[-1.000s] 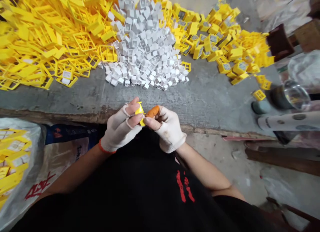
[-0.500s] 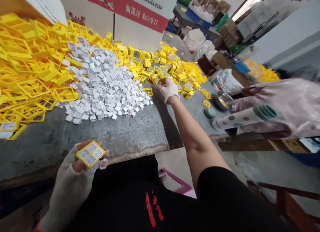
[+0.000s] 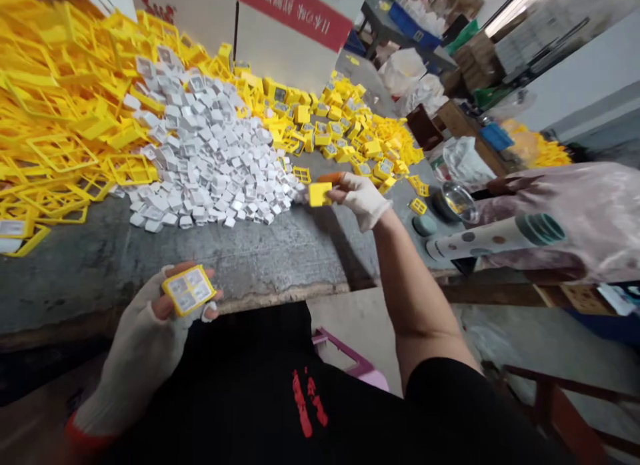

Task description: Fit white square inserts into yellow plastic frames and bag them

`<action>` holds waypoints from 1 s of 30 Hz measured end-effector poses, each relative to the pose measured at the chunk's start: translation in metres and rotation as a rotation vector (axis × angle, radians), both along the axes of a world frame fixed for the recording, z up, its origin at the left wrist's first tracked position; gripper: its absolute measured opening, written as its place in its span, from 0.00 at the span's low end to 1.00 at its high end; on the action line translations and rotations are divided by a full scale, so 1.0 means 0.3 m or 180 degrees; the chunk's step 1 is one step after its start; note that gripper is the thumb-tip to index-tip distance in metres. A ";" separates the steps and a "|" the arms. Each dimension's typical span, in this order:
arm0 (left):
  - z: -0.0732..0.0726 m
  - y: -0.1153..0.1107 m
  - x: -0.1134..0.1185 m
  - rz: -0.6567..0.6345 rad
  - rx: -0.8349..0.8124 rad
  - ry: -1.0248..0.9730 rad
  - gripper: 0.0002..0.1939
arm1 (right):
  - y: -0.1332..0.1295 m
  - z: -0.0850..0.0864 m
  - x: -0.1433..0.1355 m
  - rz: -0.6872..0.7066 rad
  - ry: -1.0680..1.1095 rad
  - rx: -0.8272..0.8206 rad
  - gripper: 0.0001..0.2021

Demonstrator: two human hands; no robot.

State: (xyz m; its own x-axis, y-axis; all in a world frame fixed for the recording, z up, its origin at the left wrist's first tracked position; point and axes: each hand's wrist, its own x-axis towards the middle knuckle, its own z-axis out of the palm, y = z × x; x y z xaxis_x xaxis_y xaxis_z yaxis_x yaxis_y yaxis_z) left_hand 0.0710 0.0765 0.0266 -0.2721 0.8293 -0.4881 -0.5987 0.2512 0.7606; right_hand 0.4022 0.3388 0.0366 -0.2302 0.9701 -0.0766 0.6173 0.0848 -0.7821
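My left hand, in a white fingerless glove, holds a yellow frame with grey-white squares set in its openings, face up at the lower left. My right hand, gloved the same way, pinches a yellow block above the grey table. Left of that block lies a heap of small white pieces. Behind my right hand is a pile of yellow blocks, some with grey faces. A loose yellow frame rests between the heaps.
Tangled yellow frames cover the far left. A printed white box stands at the back. To the right are a metal bowl, a patterned cylinder and pink cloth. The table's front edge runs before me.
My right hand has drawn back from the yellow pile toward me and now has a yellow block in its fingers. My left hand still holds its frame, slightly turned. The view has shifted a little.
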 end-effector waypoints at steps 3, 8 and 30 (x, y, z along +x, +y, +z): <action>0.035 0.010 0.038 -0.0218 0.0040 -0.0086 0.28 | -0.192 -0.038 0.027 0.0791 0.0372 -0.0652 0.19; 0.026 -0.020 0.097 -0.0582 0.0042 -0.0409 0.25 | -0.343 -0.074 0.018 0.0440 -0.0794 -0.0212 0.17; -0.011 -0.112 0.136 -0.0873 0.0665 -0.0856 0.12 | -0.628 0.093 -0.229 0.2367 -0.0322 0.1796 0.33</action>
State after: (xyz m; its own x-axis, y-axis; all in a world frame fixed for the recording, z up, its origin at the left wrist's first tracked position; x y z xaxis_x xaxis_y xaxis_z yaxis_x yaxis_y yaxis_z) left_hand 0.1119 0.0429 0.0233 0.0860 0.9416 -0.3255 -0.7149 0.2859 0.6381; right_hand 0.3336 0.1505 0.0644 -0.8240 0.4764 0.3067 0.3152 0.8352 -0.4506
